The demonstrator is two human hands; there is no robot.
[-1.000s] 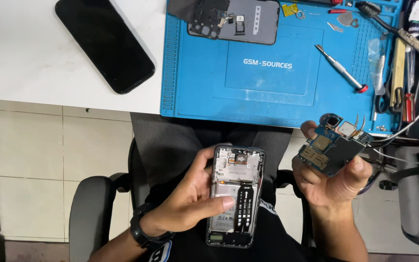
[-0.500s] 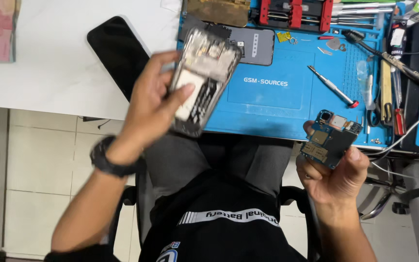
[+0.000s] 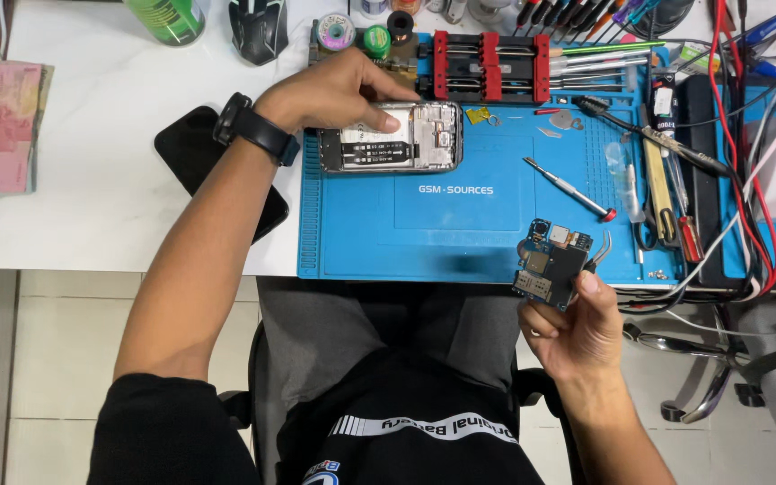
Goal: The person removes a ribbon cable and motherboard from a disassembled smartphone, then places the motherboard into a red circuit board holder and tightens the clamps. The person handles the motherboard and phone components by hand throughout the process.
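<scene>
- Presently, the left hand point(image 3: 339, 90) lies palm-down over the opened phone body with its back cover off and silver frame exposed point(image 3: 392, 136); the fingers are spread and pressed onto its upper edge, so the body sits flat on the blue silicone repair mat point(image 3: 460, 224), long side across the view.
- Judgement: the flat rest keeps the open side up and the internals reachable; the mat gives a non-slip bed.
- The right hand point(image 3: 572, 328) is clamped on the small dark circuit board with metal shields and a camera module point(image 3: 551, 260), thumb on its right edge, fingers behind. The board is held in the air at the mat's near edge, tilted, component face toward the camera, well apart from the phone body.
- Curved metal tweezers point(image 3: 600, 250) stick out just beside the thumb; whether they are gripped in the same hand I cannot tell.
- A black wristwatch point(image 3: 249, 128) sits on the left wrist.
- On the white table point(image 3: 92, 198): a black glass phone panel point(image 3: 195, 157) partly under the left forearm, a stack of pink banknotes point(image 3: 2, 126) at the far left, and a green can point(image 3: 166, 16) at the back.
- A red-and-black board-holder jig point(image 3: 487, 65) stands just behind the phone body, close to the left fingers.
- A red-tipped small screwdriver point(image 3: 568, 189) lies on the mat between body and board; it is the nearest obstacle on that line.
- Red and black cables point(image 3: 747, 180) and hand tools crowd the mat's right side.
</scene>
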